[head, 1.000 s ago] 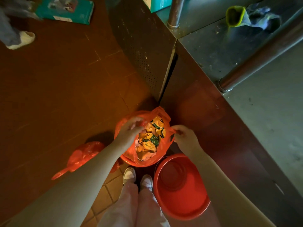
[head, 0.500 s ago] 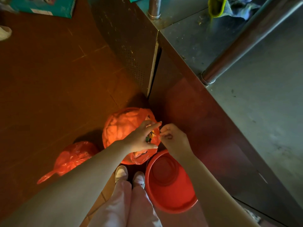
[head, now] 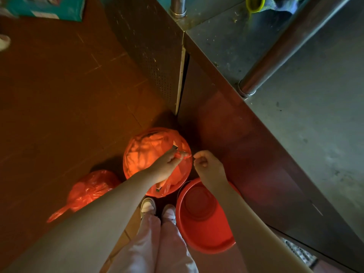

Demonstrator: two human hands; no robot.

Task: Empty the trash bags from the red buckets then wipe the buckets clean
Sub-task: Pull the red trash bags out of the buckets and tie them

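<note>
Red plastic, mouth gathered but not yet tied or lifted.
Knotted bag lies on floor; left hand pinches the full bag sitting in its bucket; right hand curled beside it, grasp unclear, above empty bucket. Thin film could tear, spilling wrappers. No legible writing.

Floor: dark reddish-brown tile, filling the left and centre of the frame. Standing directly on it: a red bucket lined with a filled red trash bag at centre; an unlined red bucket just beside it at lower right; a tied red trash bag at lower left; a teal box at upper left. The person's white shoes stand between the two buckets. Counter: stainless steel, right side, carrying a yellow-cuffed glove at the top edge.
</note>
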